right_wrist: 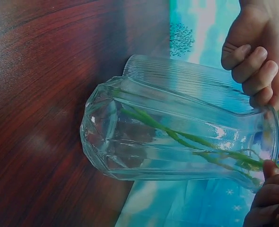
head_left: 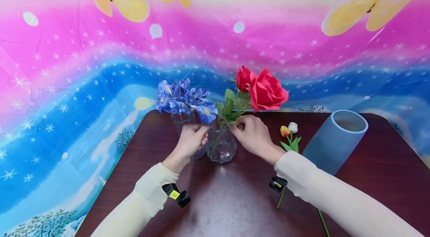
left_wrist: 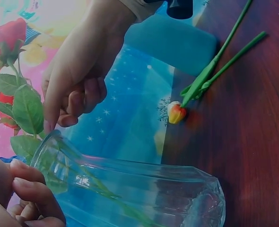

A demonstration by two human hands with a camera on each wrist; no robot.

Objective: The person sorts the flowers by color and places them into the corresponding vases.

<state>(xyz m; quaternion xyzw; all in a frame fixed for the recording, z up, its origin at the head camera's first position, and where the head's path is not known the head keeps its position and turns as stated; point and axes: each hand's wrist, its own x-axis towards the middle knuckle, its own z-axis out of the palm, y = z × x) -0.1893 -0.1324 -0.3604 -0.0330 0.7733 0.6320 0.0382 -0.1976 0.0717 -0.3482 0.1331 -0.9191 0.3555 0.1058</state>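
A clear fluted glass vase point(head_left: 221, 149) stands on the table, with green rose stems point(right_wrist: 172, 135) slanting down inside it. Red artificial roses point(head_left: 268, 91) with green leaves rise above its mouth and lean right. At the left side of the rim, my left hand point(head_left: 191, 140) pinches the glass, its other fingers curled. My right hand point(head_left: 253, 136) is at the opposite side of the rim, thumb and forefinger pinching the rose stem by the mouth. Blue irises point(head_left: 184, 99) stand in a ribbed glass vase point(right_wrist: 187, 75) close behind my left hand.
A tall blue-grey vase point(head_left: 330, 147) stands at the right, beyond my right forearm. Orange and white tulips point(head_left: 287, 130) lie on the dark wooden table point(head_left: 215, 199), their stems running under that arm. A printed cloth point(head_left: 215, 43) hangs behind the table.
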